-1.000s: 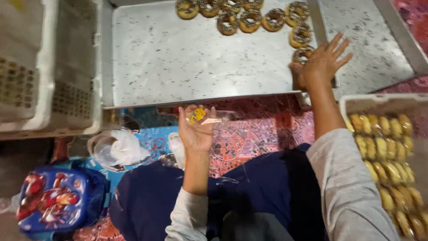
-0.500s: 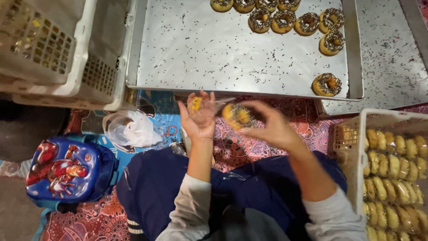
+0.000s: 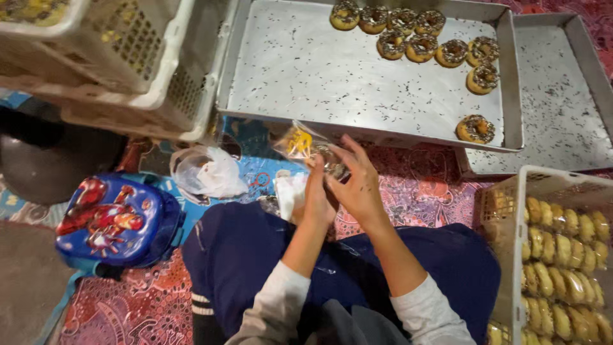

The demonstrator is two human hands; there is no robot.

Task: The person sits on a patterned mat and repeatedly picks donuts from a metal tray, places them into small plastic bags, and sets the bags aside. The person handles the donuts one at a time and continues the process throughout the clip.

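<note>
My left hand (image 3: 316,195) holds a small clear plastic bag (image 3: 295,142) with a yellow print, just in front of my lap. My right hand (image 3: 361,184) meets it from the right, its fingers closed around a sprinkled doughnut (image 3: 333,168) at the bag's mouth. The doughnut is mostly hidden by the fingers and the plastic. Beyond the hands lies a large metal tray (image 3: 357,133) dusted with sprinkles. Several chocolate-sprinkled doughnuts (image 3: 418,39) sit along its far edge, and one doughnut (image 3: 475,128) lies alone at its near right.
A second metal tray (image 3: 562,102) lies at the right. A white crate (image 3: 511,211) with packed doughnuts stands near my right knee. Stacked white crates (image 3: 140,76) are at the left. A blue backpack (image 3: 115,220), crumpled plastic bags (image 3: 207,171) and a stack of clear bags (image 3: 288,191) lie on the patterned mat.
My right hand came back from the tray with a doughnut and joined my left hand at the bag. The lone doughnut stays on the tray. The view shifted left.
</note>
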